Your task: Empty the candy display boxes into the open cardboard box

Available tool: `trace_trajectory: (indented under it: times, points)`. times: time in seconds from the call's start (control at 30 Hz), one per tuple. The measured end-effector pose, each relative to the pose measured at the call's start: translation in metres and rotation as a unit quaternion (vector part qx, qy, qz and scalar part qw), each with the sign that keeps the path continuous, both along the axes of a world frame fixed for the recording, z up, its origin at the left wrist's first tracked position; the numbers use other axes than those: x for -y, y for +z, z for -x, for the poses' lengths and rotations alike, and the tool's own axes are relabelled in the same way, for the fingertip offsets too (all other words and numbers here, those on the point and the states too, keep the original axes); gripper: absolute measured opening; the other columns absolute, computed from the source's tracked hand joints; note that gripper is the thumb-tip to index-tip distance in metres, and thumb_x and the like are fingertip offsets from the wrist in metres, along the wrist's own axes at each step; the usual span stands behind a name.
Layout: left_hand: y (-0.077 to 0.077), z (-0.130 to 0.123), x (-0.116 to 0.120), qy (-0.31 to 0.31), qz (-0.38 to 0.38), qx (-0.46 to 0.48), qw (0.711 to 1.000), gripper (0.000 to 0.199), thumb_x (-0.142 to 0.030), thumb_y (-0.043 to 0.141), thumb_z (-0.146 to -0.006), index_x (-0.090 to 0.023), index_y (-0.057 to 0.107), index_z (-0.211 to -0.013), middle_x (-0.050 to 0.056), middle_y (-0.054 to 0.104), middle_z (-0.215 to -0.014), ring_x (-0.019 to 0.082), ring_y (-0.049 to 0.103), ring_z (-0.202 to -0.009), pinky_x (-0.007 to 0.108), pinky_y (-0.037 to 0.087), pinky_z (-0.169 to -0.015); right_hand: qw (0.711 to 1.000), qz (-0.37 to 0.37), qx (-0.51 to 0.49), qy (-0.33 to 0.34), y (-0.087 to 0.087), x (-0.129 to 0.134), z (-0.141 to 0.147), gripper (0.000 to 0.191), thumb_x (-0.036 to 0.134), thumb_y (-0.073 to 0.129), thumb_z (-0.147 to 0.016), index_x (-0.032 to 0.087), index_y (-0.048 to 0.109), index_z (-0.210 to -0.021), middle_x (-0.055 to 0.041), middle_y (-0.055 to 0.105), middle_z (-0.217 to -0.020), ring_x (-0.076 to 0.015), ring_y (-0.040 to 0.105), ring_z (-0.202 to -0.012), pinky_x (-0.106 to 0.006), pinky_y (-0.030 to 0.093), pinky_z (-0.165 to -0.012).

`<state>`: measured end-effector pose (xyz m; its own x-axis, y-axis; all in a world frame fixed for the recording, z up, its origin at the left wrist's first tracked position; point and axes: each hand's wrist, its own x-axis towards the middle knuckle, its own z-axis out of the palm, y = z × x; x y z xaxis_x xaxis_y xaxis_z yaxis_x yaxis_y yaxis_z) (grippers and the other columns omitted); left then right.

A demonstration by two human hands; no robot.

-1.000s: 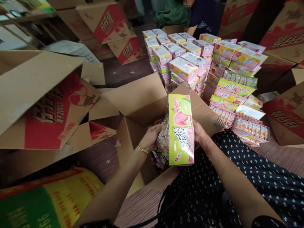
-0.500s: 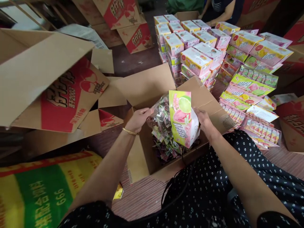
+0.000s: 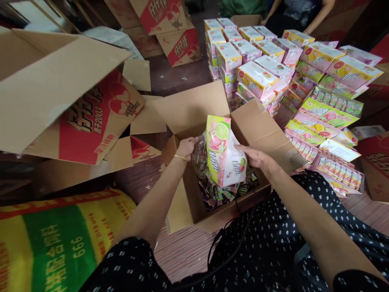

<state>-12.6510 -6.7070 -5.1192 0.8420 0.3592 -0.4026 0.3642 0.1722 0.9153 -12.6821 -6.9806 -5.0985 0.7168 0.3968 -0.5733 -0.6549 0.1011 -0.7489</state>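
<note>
A small candy box [image 3: 219, 152], printed green and pink with a lime picture, is tilted over an open cardboard carton [image 3: 194, 107]. My left hand [image 3: 187, 148] is closed on the clear plastic [image 3: 199, 154] at the box's left side. My right hand [image 3: 255, 157] lies against the box's right side, its fingers stretched out and touching the white panel. Beneath the box, many small wrapped candies [image 3: 217, 196] lie in the carton. Part of the candies is hidden behind the box.
Stacked candy boxes [image 3: 257, 77] stand beyond the carton, with opened packs [image 3: 340, 166] at the right. Red-printed cartons [image 3: 97, 117] lie left, above a yellow-green sack [image 3: 60, 243]. Another person [image 3: 299, 16] sits at the back. A dark cable [image 3: 234, 247] crosses my lap.
The candy box has turned, showing more of its white panel, and moved slightly left. My right hand's fingers have straightened along its side. More candies show beneath it.
</note>
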Motion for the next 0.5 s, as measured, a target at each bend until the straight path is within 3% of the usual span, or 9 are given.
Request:
trace_trajectory:
  times: [0.13, 0.27, 0.5]
  points:
    - [-0.010, 0.004, 0.000, -0.006, 0.029, -0.023, 0.999, 0.014, -0.024, 0.072, -0.069, -0.016, 0.061, -0.066, -0.001, 0.060, -0.058, 0.013, 0.052, -0.052, 0.024, 0.043, -0.053, 0.995, -0.072, 0.039, -0.049, 0.004, -0.005, 0.006, 0.049, 0.045, 0.089, -0.059, 0.019, 0.066, -0.093, -0.0045, 0.076, -0.089, -0.0222, 0.069, -0.085, -0.038, 0.057, -0.086]
    - [-0.015, 0.012, 0.006, -0.024, 0.031, -0.050, 0.998, 0.018, -0.025, 0.074, -0.070, -0.018, 0.058, -0.063, -0.002, 0.054, -0.054, 0.013, 0.049, -0.049, 0.024, 0.043, -0.051, 0.993, -0.059, 0.057, -0.087, 0.005, -0.010, 0.006, 0.044, 0.038, 0.086, -0.059, 0.020, 0.061, -0.091, -0.0032, 0.075, -0.085, -0.0251, 0.070, -0.093, -0.038, 0.058, -0.086]
    - [0.003, 0.020, -0.003, -0.026, -0.007, 0.011, 1.000, 0.024, -0.023, 0.072, -0.076, -0.016, 0.057, -0.058, -0.003, 0.050, -0.053, 0.009, 0.041, -0.048, 0.021, 0.033, -0.047, 0.994, -0.076, 0.033, -0.075, 0.014, -0.011, 0.010, 0.032, 0.041, 0.076, -0.075, 0.018, 0.064, -0.093, -0.0085, 0.076, -0.088, -0.0259, 0.072, -0.091, -0.040, 0.059, -0.089]
